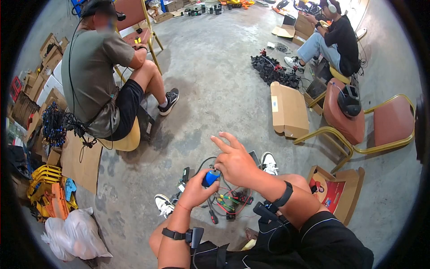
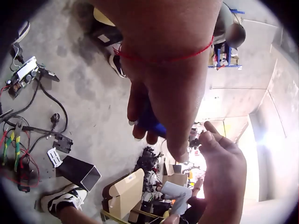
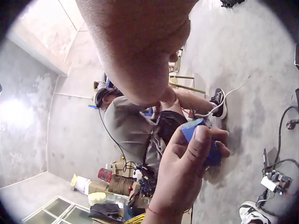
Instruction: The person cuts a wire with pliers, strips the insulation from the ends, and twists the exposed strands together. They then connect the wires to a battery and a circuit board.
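One blue, smooth-sided block (image 1: 209, 178), perhaps wrapped in plastic, sits in the left hand (image 1: 193, 192), raised above the floor in front of the person. That hand's fingers and thumb curl round its sides, leaving one end exposed, so a loosened thumb or a sharp tug at the exposed end could let it slip out and fall.

Close to that end, the right hand (image 1: 236, 165) has its thumb and forefinger drawn together and other fingers spread; whether it pinches something small there, I cannot tell. A thin, pale, flexible wire (image 3: 233, 95) shows near the block in the right wrist view. If the two are joined, which is unclear, pulling the hands apart too quickly could strain or tear the joint; if bare metal is exposed, a careless touch could short it.

Below lies a loose tangle of red, black and green wires (image 1: 230, 201), with green-and-yellow-handled pliers (image 2: 17, 144) among them. A dropped block could land there and be dented on the hard grey concrete floor (image 1: 215, 89). Farther out, a black-and-white laced shoe (image 2: 65, 198) stands right beside a black, open-ended rectangular box (image 2: 77, 170); a shifted foot could knock it over.
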`<action>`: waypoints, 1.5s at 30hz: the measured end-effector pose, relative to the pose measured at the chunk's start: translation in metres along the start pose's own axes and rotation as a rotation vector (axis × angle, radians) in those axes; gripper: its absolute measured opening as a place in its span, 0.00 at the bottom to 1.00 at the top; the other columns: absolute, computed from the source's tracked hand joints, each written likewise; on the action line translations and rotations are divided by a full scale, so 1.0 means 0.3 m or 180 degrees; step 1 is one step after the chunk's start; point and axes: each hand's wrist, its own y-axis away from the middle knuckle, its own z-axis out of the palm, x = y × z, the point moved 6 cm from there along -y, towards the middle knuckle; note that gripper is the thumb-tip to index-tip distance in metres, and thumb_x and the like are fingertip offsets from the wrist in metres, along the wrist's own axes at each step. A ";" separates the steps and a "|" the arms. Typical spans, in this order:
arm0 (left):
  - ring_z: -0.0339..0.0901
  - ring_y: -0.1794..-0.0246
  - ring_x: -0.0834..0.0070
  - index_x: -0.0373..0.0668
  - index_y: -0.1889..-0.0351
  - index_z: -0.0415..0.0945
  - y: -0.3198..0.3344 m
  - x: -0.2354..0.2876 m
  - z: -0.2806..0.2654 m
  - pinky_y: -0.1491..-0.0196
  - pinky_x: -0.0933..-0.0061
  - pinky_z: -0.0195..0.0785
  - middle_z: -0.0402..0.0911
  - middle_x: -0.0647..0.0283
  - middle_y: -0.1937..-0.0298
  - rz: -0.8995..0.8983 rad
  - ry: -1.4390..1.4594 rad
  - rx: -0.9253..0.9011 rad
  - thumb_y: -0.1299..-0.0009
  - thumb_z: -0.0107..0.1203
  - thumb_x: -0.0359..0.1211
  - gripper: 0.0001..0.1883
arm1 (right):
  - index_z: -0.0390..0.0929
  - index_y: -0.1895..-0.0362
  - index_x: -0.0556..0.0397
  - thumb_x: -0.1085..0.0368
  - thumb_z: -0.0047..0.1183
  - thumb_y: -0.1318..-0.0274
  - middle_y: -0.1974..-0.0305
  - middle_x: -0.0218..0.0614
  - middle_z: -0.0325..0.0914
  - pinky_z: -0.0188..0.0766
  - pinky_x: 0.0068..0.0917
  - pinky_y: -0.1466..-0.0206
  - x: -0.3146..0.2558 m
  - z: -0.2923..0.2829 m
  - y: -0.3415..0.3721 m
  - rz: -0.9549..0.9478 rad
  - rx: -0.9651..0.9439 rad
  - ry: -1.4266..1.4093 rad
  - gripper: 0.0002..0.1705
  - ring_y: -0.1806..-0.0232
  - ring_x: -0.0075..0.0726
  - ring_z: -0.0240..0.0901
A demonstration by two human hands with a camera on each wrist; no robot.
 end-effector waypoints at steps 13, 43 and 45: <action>0.79 0.63 0.66 0.35 0.49 0.80 -0.016 -0.051 0.003 0.56 0.69 0.74 0.80 0.56 0.61 0.0293 -0.0193 0.0127 0.42 0.78 0.42 0.29 | 0.87 0.71 0.56 0.66 0.66 0.51 0.29 0.49 0.68 0.60 0.50 0.26 -0.014 0.014 -0.006 -0.0022 -0.0080 -0.0010 0.06 0.23 0.59 0.52; 0.77 0.56 0.63 0.40 0.56 0.80 -0.005 -0.012 -0.041 0.51 0.69 0.72 0.76 0.56 0.55 0.0644 -0.0802 0.0691 0.41 0.72 0.28 0.17 | 0.86 0.71 0.55 0.68 0.65 0.50 0.30 0.51 0.69 0.60 0.48 0.26 -0.010 0.024 0.001 0.0058 0.0009 -0.0156 0.04 0.23 0.61 0.53; 0.77 0.55 0.60 0.39 0.56 0.79 -0.001 -0.015 -0.038 0.52 0.67 0.72 0.77 0.54 0.55 0.0621 -0.0756 0.0736 0.40 0.72 0.30 0.17 | 0.86 0.71 0.56 0.68 0.65 0.50 0.31 0.52 0.70 0.60 0.49 0.26 -0.017 0.026 0.001 0.0029 0.0032 -0.0204 0.05 0.23 0.61 0.53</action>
